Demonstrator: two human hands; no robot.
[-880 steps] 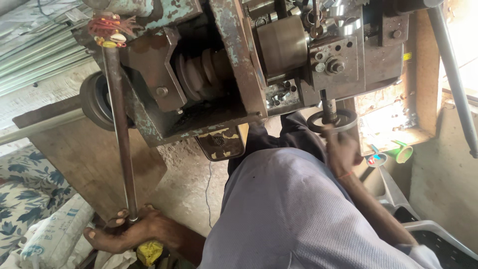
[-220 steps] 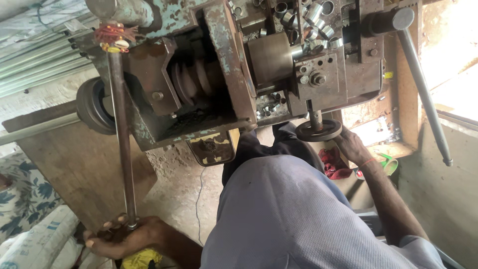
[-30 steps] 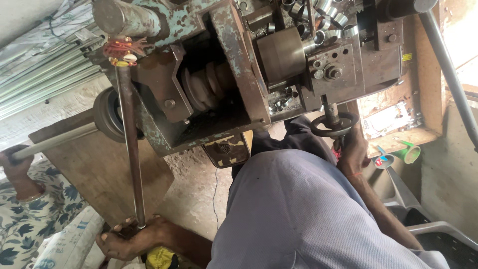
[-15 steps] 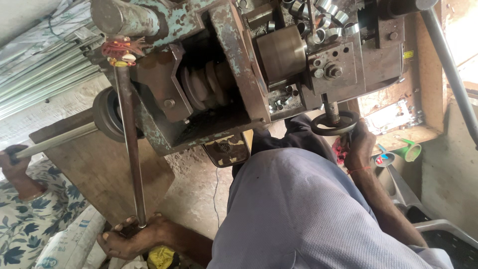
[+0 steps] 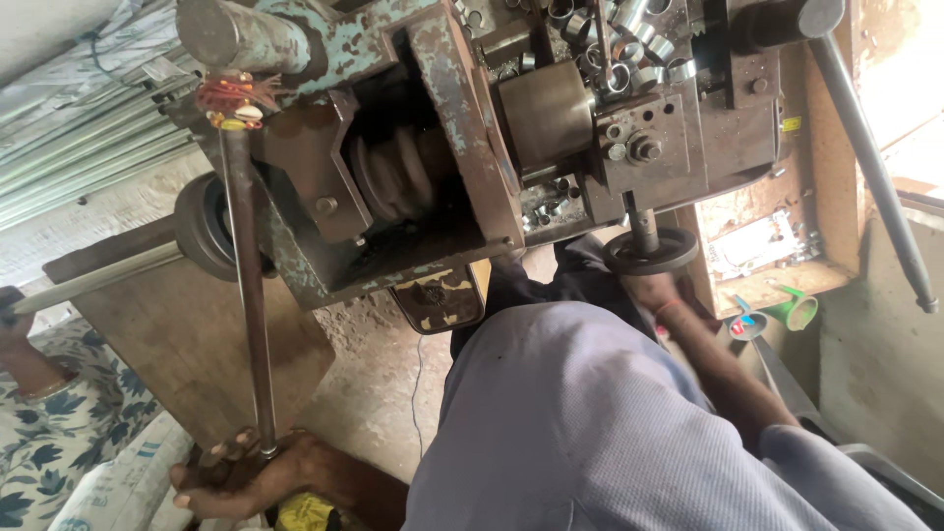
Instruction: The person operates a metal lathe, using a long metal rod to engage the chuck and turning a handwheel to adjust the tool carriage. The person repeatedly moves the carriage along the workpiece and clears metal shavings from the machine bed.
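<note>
Left hand (image 5: 241, 477) still gripping lever rod (image 5: 248, 295), right hand (image 5: 657, 292) still under handwheel (image 5: 650, 252)

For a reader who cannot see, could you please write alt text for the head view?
A person's left hand grips the end of a long steel lever on a worn lathe, while the right hand holds a small handwheel.

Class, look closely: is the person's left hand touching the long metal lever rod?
Touching. The head view shows the left hand wrapped around the lower end of the lever rod.
</note>
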